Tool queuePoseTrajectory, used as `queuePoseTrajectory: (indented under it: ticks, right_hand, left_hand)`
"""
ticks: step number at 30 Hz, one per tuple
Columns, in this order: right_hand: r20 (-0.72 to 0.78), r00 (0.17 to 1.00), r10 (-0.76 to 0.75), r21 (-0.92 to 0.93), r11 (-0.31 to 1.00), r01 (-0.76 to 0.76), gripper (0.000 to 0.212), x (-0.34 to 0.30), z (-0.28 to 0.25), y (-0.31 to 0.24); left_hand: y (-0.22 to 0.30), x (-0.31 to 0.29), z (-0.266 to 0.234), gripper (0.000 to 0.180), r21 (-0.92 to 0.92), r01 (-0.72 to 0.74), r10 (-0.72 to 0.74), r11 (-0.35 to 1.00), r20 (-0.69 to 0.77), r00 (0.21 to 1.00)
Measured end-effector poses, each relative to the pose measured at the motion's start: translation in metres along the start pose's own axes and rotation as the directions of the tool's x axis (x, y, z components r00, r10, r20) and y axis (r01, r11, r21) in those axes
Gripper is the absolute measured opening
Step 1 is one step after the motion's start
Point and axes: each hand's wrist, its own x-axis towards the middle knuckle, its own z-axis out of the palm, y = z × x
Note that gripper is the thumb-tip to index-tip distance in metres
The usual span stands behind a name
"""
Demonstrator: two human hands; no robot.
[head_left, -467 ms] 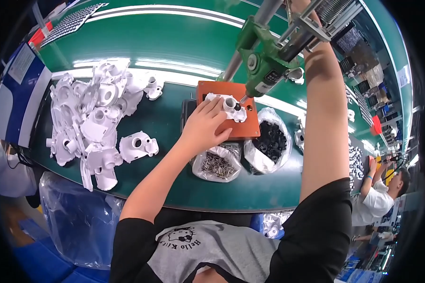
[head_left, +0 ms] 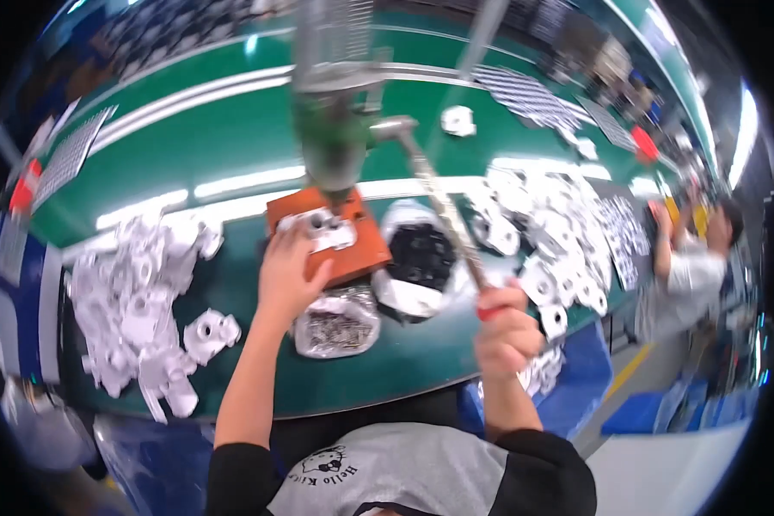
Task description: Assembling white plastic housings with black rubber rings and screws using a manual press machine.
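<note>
The white tubular plastic fitting could be skewed if pressed unevenly by the spread left hand, the metal lever being clenched in the right hand.

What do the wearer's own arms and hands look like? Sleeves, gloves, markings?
Left hand and right hand: no gloves visible; right one motion-blurred. Forearms uncovered, no watch or bracelet visible. Short black fabric sleeves join a grey fabric shirt front with a black cartoon print.
</note>
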Motion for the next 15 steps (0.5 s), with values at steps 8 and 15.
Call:
queuePoseTrajectory:
  ticks: [8,15]
  right_hand:
    - [0.007,0.995,-0.103,0.525,0.847,0.085,0.053,0.157,0.05,0.013]
    - [0.374,0.762,0.529,0.219,0.747,-0.627,0.058,0.217,0.142,0.164]
  left_hand:
    - [-0.029,0.008,0.009,0.055,-0.075,0.284,-0.263,0.956,0.207,0.942]
    - [-0.005,0.059,-0.014,0.059,0.088,0.024,-0.06,0.996,0.44,0.896]
